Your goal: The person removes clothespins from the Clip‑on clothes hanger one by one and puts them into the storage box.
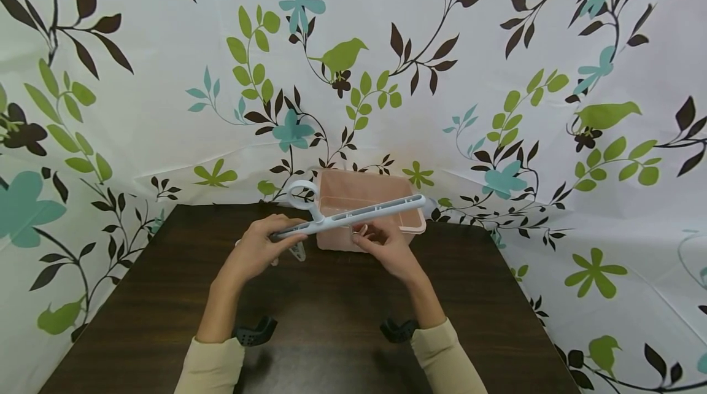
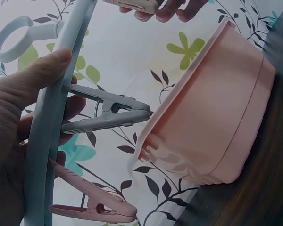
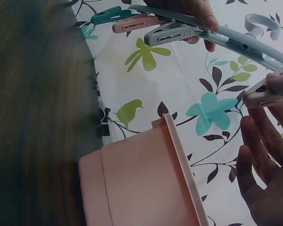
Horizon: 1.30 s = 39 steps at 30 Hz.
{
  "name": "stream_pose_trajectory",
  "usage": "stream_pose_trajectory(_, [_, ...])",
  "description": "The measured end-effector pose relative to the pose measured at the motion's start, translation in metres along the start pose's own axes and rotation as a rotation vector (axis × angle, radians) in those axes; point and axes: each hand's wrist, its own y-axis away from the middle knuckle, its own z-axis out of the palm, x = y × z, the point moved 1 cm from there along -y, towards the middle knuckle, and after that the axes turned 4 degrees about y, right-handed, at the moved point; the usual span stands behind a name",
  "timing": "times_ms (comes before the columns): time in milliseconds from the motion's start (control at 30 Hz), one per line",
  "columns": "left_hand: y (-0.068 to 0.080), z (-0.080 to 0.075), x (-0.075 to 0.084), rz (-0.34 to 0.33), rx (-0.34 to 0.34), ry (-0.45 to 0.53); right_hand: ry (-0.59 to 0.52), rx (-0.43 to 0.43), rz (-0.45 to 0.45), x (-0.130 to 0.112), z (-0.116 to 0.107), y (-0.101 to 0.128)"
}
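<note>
Person holds a pale blue clip hanger (image 1: 353,215) in the air over the far edge of the dark wood table (image 1: 331,314), just in front of a pink plastic tub (image 1: 364,197). Left hand (image 1: 265,250) grips the hanger's bar at its left end, fingers curled round it, thumb lying along the bar in the left wrist view. Hook ring (image 1: 302,194) sticks up near that hand. Right hand (image 1: 383,243) is under the middle of the bar, thumb and fingers pinching a beige peg (image 3: 264,94); other fingers loosely spread. Grey peg (image 2: 108,113) and pink peg (image 2: 96,205) hang off the bar by the left hand; a teal peg (image 3: 108,15) shows further along in the right wrist view. Tub sits at the table's back edge against the floral curtain (image 1: 497,75)
</note>
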Motion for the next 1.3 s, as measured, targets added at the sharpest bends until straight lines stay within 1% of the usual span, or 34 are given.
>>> stream_pose_trajectory(400, [0.0, -0.001, -0.002, 0.001, 0.006, -0.02, 0.043, 0.041, 0.069, 0.005, 0.007, 0.005])
stream_pose_trajectory(600, [0.001, -0.002, -0.003, 0.001, 0.011, -0.015, 0.024, 0.061, 0.058, 0.004, 0.012, 0.006])
stream_pose_trajectory(767, [0.002, -0.003, -0.002, -0.013, 0.015, -0.013, 0.018, 0.087, 0.053, 0.005, 0.014, 0.008])
stream_pose_trajectory(1200, [0.002, -0.005, -0.001, -0.034, 0.005, 0.016, -0.026, 0.13, 0.02, 0.001, 0.014, 0.01])
stream_pose_trajectory(1300, [0.002, -0.004, -0.002, -0.028, 0.003, 0.024, -0.043, 0.14, 0.009, 0.001, 0.014, 0.012])
